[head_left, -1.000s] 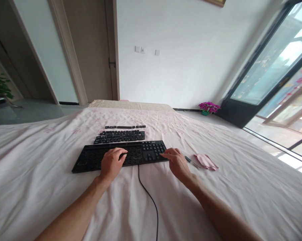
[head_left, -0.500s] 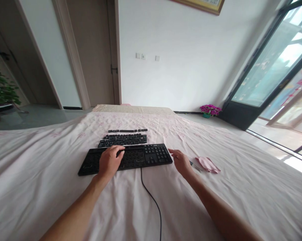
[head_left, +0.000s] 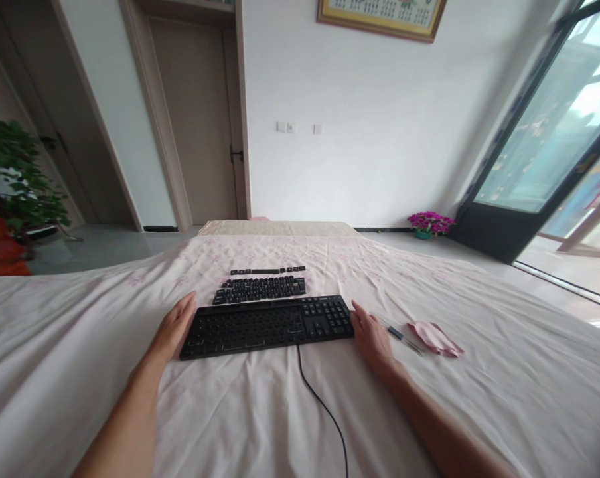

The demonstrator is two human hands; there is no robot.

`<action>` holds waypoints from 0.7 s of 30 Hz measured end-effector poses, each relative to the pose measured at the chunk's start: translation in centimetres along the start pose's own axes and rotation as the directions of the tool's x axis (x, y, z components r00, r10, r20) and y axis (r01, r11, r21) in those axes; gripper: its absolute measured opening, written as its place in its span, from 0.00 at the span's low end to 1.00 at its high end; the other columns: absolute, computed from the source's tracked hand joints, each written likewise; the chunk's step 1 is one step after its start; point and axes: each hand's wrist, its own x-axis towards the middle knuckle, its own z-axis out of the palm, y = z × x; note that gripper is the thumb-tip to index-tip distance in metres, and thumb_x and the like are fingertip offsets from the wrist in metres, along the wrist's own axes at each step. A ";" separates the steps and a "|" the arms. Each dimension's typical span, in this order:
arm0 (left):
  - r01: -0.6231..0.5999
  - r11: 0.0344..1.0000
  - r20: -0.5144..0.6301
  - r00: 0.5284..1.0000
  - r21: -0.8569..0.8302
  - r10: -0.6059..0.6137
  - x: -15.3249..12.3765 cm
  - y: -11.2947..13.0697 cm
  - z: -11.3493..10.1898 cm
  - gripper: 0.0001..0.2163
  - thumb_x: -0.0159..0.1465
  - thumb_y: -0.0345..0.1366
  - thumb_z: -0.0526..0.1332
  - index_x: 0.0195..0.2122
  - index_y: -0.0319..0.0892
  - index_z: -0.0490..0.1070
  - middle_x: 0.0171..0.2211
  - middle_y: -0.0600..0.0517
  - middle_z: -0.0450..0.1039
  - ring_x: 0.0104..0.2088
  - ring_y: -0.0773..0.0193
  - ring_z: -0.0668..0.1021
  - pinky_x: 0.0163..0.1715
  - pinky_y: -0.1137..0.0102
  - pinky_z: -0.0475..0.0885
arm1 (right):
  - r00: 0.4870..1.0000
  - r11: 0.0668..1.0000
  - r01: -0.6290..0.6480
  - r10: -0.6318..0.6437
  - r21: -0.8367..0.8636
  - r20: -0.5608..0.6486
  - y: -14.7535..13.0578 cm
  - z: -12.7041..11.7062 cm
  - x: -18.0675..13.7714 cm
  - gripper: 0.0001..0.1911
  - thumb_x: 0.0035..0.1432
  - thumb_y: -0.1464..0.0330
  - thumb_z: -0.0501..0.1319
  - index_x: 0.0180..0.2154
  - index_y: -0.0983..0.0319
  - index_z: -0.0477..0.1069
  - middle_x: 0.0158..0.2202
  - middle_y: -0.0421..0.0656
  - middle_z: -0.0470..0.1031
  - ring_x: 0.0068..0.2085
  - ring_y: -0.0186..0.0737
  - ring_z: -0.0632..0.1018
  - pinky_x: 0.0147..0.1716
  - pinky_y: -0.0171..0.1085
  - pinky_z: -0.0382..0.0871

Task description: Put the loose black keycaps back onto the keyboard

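Observation:
A black wired keyboard (head_left: 267, 325) lies on a pale pink bedsheet (head_left: 81, 332); most of its keycaps are off and only the number pad at its right end still has keys. My left hand (head_left: 173, 330) rests flat against the keyboard's left end, fingers apart. Against its right end sits my right hand (head_left: 372, 335), also flat and holding nothing. Just behind the keyboard the removed keycaps (head_left: 260, 289) are laid out in rows, with a thinner row (head_left: 267, 270) further back. The keyboard's cable (head_left: 324, 411) trails toward me.
Right of my right hand lie a small slim tool (head_left: 397, 332) and a folded pink cloth (head_left: 437, 336). A door, a potted plant (head_left: 11, 179) at the left, purple flowers (head_left: 426, 223) by the far wall and a glass door at the right surround the bed.
My left hand came off the top of the keyboard and went to its left end. My right hand slid off the number pad to the right end. The camera tilted upward.

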 end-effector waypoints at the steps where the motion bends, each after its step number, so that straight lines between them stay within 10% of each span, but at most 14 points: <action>1: -0.005 1.000 0.018 1.000 -0.014 0.006 -0.1 0.1 0.2 0.29 0.64 0.54 0.48 0.62 0.44 0.60 0.64 0.48 0.59 0.64 0.59 0.61 0.63 0.62 0.55 | 1.000 1.000 0.001 -0.001 -0.013 0.003 0.0 0.0 0.0 0.25 0.66 0.61 0.44 0.60 0.61 0.61 0.44 0.50 0.76 0.46 0.45 0.76 0.46 0.41 0.65; 16: -0.049 0.994 0.175 0.982 -0.101 0.066 -1.4 1.4 2.6 0.30 0.68 0.53 0.39 0.68 0.46 0.43 0.69 0.52 0.43 0.66 0.61 0.54 0.65 0.62 0.52 | 0.993 0.991 -0.113 0.111 0.075 0.038 1.3 0.0 0.9 0.26 0.66 0.61 0.43 0.59 0.61 0.63 0.51 0.50 0.73 0.54 0.47 0.71 0.53 0.44 0.61; 21: -0.075 0.994 0.012 0.997 -0.075 0.076 -1.2 1.1 2.4 0.28 0.68 0.49 0.35 0.67 0.45 0.46 0.66 0.48 0.54 0.62 0.61 0.65 0.60 0.64 0.62 | 0.992 0.990 -0.115 0.110 0.077 0.064 1.9 0.4 1.4 0.27 0.65 0.59 0.42 0.60 0.62 0.63 0.54 0.50 0.71 0.57 0.49 0.69 0.54 0.45 0.60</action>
